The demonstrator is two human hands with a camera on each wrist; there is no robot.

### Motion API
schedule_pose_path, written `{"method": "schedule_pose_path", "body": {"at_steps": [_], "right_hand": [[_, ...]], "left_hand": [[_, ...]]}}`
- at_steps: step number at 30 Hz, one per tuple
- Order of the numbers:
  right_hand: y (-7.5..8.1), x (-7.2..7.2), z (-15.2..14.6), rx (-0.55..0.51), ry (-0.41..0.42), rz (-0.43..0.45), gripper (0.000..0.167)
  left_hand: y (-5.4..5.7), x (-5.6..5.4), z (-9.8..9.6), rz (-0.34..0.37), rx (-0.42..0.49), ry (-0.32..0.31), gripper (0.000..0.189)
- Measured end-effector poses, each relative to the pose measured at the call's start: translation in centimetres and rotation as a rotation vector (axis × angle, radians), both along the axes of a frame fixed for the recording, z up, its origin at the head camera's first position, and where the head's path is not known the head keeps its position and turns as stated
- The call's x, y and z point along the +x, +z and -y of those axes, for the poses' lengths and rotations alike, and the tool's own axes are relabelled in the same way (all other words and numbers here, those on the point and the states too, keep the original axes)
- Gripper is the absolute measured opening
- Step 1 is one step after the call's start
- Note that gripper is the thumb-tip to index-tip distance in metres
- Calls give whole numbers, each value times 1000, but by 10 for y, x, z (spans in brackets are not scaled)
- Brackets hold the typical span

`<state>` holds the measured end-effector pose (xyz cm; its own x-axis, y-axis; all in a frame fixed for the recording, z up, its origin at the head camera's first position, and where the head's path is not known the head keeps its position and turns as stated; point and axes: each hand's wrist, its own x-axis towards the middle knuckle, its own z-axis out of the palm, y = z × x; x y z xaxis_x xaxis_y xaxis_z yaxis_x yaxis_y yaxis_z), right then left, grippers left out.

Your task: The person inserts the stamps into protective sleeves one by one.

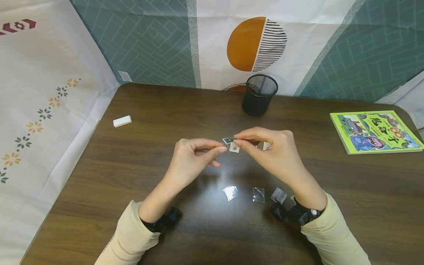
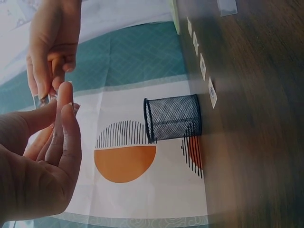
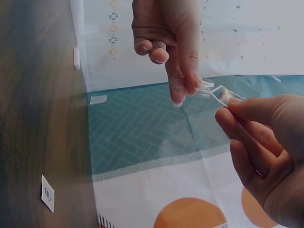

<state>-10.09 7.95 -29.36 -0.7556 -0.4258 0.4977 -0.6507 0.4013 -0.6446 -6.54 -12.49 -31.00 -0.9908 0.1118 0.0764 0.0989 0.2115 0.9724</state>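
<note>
Over the middle of the table, my left hand (image 1: 195, 158) pinches a small clear plastic sleeve (image 3: 205, 87) between thumb and forefinger. My right hand (image 1: 273, 149) pinches a small stamp-like card (image 3: 223, 95) with a white edge and a dark picture. Card and sleeve meet between the fingertips; whether the card is partly inside cannot be made out. Below the hands, a small square card (image 1: 234, 148) lies on the table, and another card (image 1: 266, 145) shows behind the right hand. The left wrist view reveals several such cards (image 2: 212, 92) in a row.
Nearer the body lie a shiny clear sleeve (image 1: 230, 192), a second sleeve (image 1: 258, 195) and a third (image 1: 279, 195) by the right wrist. A black mesh pen holder (image 1: 256, 101) stands at the back. A white block (image 1: 122, 121) lies left; a green book (image 1: 377, 132) lies right.
</note>
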Motion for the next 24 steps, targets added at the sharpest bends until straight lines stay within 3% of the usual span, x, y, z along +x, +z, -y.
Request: {"method": "schedule_pose_path", "body": {"at_steps": [10, 17, 24], "right_hand": [[0, 0, 0, -2, 32, -13, 16], [0, 1, -1, 15, 29, 16, 17], [0, 0, -3, 46, 6, -29, 18]], "left_hand": [[-2, -1, 0, -35, 24, 11, 11], [-4, 0, 0, -21, 11, 13, 10], [-4, -1, -2, -25, 5, 12, 9]]}}
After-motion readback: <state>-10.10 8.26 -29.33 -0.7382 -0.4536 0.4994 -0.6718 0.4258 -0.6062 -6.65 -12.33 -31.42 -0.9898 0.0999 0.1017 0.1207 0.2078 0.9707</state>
